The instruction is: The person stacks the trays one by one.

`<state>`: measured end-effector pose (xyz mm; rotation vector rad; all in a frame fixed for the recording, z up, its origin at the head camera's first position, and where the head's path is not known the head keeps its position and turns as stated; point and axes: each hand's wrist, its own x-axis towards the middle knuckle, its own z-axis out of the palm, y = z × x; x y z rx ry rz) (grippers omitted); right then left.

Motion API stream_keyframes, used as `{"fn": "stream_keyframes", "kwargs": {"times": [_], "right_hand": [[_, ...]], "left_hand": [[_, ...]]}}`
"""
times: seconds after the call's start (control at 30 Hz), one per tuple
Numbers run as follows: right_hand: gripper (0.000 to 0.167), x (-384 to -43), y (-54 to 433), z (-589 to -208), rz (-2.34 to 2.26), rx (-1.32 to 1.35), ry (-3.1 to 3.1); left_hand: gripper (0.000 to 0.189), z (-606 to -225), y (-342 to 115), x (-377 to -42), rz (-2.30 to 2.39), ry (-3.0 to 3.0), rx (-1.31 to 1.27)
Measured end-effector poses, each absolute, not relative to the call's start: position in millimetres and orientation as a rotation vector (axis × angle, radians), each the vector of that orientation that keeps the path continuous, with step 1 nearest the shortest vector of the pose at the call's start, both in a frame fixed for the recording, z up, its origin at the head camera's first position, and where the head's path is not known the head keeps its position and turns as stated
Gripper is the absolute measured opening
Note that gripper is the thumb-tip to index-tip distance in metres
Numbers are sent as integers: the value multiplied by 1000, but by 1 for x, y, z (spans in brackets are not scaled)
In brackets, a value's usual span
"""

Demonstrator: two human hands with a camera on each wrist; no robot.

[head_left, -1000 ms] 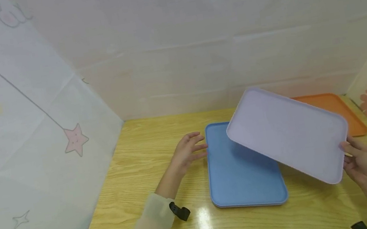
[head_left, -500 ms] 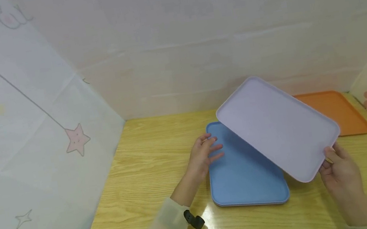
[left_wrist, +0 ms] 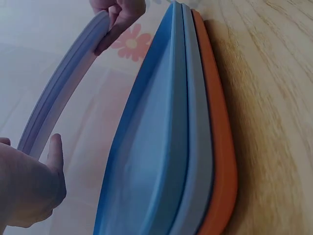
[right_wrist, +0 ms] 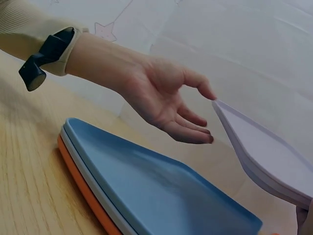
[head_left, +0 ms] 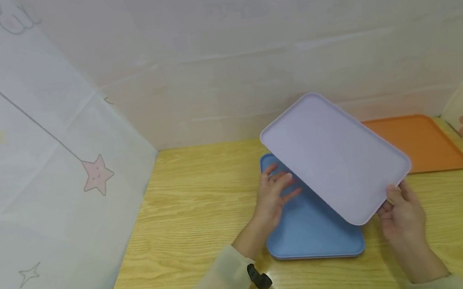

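Observation:
A lilac rectangular tray (head_left: 332, 159) hangs tilted above the table, its left end raised. My right hand (head_left: 404, 216) grips its near right edge, thumb on top and fingers underneath. My left hand (head_left: 269, 201) reaches to the tray's left long side with spread fingers; in the right wrist view its thumb tip is right at the lilac rim, the other fingers apart below. Under both lies a stack of trays: a blue tray (head_left: 313, 237) on top, a pale grey-blue tray (left_wrist: 198, 147) in the middle and an orange tray (left_wrist: 220, 166) at the bottom.
Another orange tray (head_left: 433, 144) lies at the back right of the wooden table (head_left: 187, 211), partly behind the lilac one. A pale cloth wall (head_left: 220, 66) stands along the back, with printed side walls left and right.
My right hand has carried the lilac tray leftward and turned it steeper, over the blue tray. My left hand has moved right, from the stack's left edge to the lilac tray's side.

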<state>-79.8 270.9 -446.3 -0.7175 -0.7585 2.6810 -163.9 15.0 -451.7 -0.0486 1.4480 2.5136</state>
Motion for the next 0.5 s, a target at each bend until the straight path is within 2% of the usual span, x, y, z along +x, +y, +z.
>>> {"fn": "stream_keyframes", "kwargs": {"times": [0.2, 0.37, 0.43, 0.5], "right_hand": [[61, -84, 255, -446, 2658, -719, -852], [67, -82, 252, -451, 2741, -551, -859], [60, -81, 255, -454, 2799, -426, -857], [44, -79, 259, -456, 2853, -311, -856]], "left_hand": [[70, -453, 18, -164, 2475, 1486, -44], [70, -454, 13, -166, 2484, 1494, -75], [70, -454, 10, -167, 2496, 1484, -83], [70, -453, 5, -169, 2503, 1473, -80]]}}
